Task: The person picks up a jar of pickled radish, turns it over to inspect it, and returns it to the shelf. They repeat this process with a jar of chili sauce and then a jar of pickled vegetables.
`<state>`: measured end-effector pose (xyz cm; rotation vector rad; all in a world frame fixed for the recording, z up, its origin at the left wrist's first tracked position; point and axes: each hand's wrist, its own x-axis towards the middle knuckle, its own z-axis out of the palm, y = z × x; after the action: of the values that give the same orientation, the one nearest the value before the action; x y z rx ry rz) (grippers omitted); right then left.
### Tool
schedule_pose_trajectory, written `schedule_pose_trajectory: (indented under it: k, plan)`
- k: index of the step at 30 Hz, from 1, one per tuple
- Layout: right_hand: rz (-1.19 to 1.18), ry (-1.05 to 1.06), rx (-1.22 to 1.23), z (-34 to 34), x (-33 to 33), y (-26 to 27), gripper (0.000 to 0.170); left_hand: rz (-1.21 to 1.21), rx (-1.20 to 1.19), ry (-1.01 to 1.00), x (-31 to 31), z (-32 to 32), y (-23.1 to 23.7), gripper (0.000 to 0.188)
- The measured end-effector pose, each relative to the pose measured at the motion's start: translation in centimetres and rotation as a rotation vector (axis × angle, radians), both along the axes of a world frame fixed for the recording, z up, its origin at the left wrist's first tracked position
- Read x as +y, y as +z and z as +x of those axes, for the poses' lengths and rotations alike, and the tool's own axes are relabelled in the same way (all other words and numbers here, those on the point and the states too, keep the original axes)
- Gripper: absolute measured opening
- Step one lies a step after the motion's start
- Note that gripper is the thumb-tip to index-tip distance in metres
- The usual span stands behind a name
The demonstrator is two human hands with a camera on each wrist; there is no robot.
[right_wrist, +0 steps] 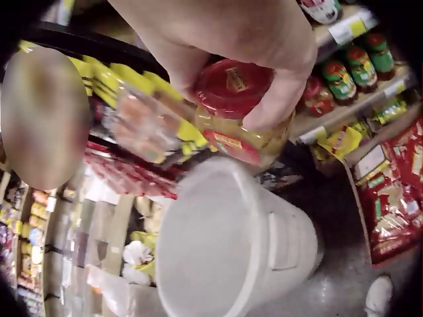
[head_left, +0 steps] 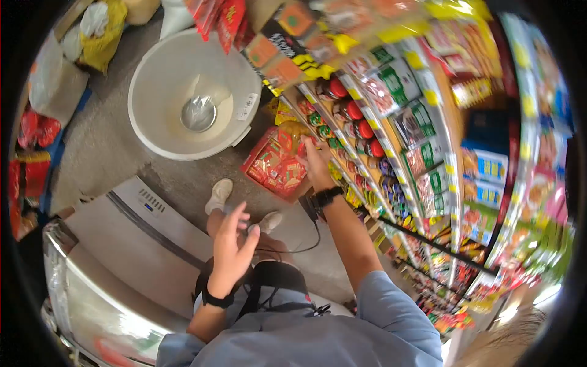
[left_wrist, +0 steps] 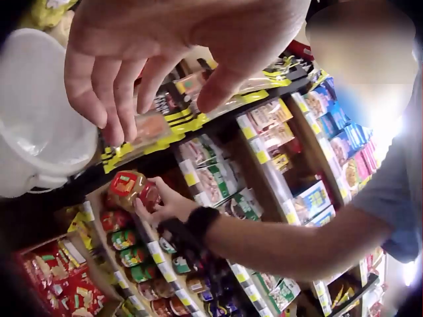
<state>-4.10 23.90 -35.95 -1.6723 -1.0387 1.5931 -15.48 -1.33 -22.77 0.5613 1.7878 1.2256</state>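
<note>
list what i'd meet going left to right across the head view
Yellow bag, white bucket, jar, right hand holding it, shelved red-lidded jars, blue-and-white packets.

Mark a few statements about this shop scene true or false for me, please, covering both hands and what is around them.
1. The right hand holds a clear jar with a red lid. True.
2. The left hand grips a second jar. False: it is open and holds nothing.
3. A large, round, whitish plastic tub stands on the grey floor. True.
4. The open red box is empty. False: it holds shiny wrapped packets.
5. The jars with green lids lie inside the tub. False: they stand on a shelf.
</note>
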Motion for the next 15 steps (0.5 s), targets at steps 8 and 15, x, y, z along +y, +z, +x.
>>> schedule_pose_trajectory:
  k: [8,15]
  plan:
    - [0.374,0.213,-0.308,-3.7,12.7,-21.7,0.071,-0.195,-0.114,0.016,-3.4,3.1,-10.4,0.039]
    - [1.095,0.487,-1.144,-6.2,17.1,-26.9,0.051,-0.276,-0.243,0.019,-3.5,4.6,-14.2,0.037]
